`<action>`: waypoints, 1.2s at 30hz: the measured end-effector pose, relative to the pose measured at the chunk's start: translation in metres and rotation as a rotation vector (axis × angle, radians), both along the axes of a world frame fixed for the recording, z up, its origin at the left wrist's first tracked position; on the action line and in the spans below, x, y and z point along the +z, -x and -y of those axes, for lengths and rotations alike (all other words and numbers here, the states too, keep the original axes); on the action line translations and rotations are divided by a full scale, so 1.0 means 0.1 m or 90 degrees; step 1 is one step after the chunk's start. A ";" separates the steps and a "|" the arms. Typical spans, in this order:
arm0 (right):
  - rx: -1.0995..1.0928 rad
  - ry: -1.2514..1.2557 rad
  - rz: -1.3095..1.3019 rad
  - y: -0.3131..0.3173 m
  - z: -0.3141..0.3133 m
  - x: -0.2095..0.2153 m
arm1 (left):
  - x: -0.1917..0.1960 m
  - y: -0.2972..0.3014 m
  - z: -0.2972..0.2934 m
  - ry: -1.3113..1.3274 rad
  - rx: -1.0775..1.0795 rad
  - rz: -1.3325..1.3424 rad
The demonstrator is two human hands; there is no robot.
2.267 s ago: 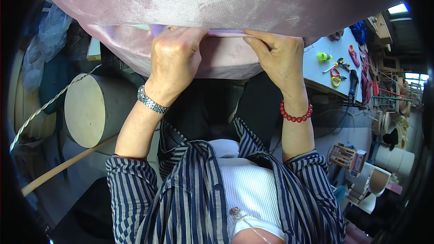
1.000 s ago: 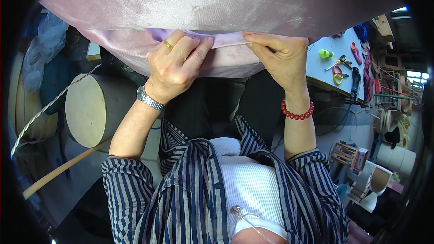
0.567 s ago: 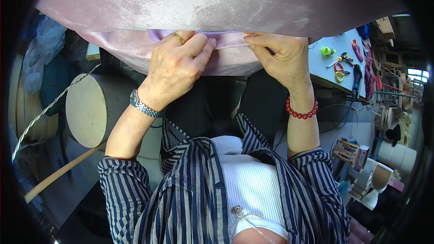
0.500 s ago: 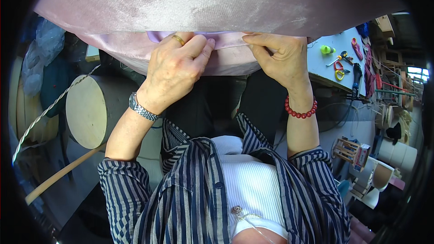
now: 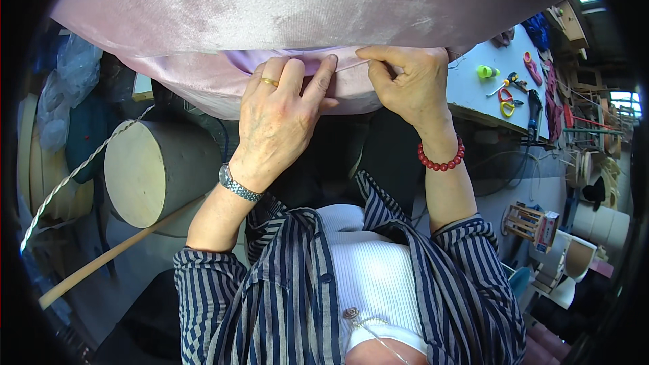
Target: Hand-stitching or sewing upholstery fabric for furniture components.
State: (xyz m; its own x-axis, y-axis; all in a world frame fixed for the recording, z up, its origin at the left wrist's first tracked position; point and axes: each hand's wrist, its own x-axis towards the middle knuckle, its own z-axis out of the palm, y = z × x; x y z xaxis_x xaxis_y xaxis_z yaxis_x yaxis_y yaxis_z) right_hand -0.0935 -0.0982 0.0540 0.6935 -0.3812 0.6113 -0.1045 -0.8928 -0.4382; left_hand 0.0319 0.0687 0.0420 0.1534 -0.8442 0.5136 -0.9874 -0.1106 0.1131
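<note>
A large pink velvet-covered piece [image 5: 304, 10] fills the top of the view, with a pink fabric flap [image 5: 196, 88] hanging along its lower edge. Smooth lilac fabric [image 5: 240, 61] shows in the gap between them. My left hand [image 5: 280, 105], wearing a ring and a watch, lies against this fabric with thumb and index finger apart. To its right, my right hand [image 5: 412, 84] pinches a thin pale thread [image 5: 353, 65], which runs toward my left index fingertip. The ends of the curled left fingers are partly hidden by the fabric.
At right, a white table [image 5: 480, 91] carries scissors [image 5: 506, 101], a bright green cylinder [image 5: 485, 71] and other tools. A large cylinder [image 5: 138, 174] stands at left beside a twisted cord [image 5: 74, 169] and a wooden rod [image 5: 101, 263]. Small wooden frames [image 5: 529, 225] lie lower right.
My left hand has moved right and slightly down, its thumb and index finger spreading. My right hand has shifted slightly left, and the pale thread now shows between the hands.
</note>
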 end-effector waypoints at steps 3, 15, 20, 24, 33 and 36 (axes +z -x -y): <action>0.004 0.010 0.020 -0.01 -0.02 0.00 | -0.04 0.02 -0.02 0.005 0.020 -0.009; -0.051 0.181 0.027 0.04 -0.08 -0.04 | -0.17 0.01 0.01 0.063 0.013 -0.034; -0.159 0.252 -0.008 0.11 -0.16 -0.02 | -0.16 0.02 0.02 0.040 0.022 -0.005; -0.181 0.245 0.039 0.21 -0.17 0.00 | -0.21 0.06 0.08 0.031 0.054 0.029; -0.163 0.281 -0.062 0.26 -0.31 0.02 | -0.22 0.10 0.07 0.039 0.063 0.003; -0.184 0.288 -0.111 0.26 -0.34 0.00 | -0.23 0.11 0.08 0.055 0.055 -0.010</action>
